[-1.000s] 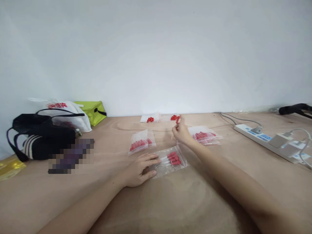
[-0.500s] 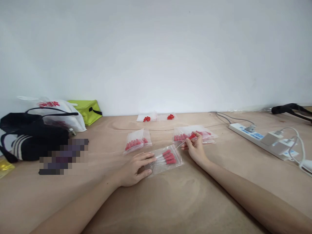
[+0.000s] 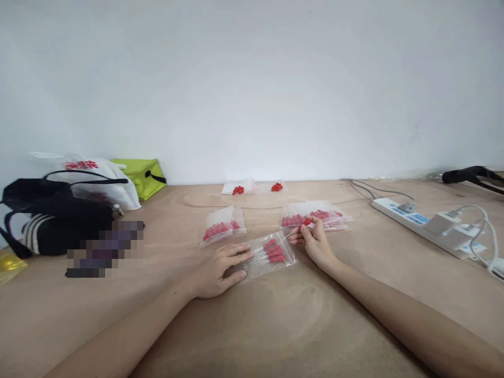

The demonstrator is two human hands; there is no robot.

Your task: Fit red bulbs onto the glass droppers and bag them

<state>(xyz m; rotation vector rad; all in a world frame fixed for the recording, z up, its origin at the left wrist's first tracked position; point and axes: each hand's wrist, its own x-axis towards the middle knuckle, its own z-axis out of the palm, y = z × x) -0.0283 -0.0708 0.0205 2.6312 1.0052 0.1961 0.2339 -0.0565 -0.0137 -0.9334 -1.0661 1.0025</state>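
Note:
Near the middle of the table lies a clear zip bag with several red-bulbed droppers inside. My left hand rests on the bag's left end, open, its fingers stretched and thumb apart. At the bag's upper right edge, my right hand is closed on a dropper by its red bulb. That dropper's thin clear stem points left toward the bag; whether its tip is inside I cannot tell. Behind my right hand are more filled bags, and another pair lies to the left.
Against the wall, small bags hold loose red bulbs. A white power strip with chargers and cables stands at right. On the left are a black bag, a white plastic bag and a lime-green bag.
My right hand has tipped the dropper slightly lower, and less of its red bulb shows. My left hand stays on the bag. The whole view has shifted slightly.

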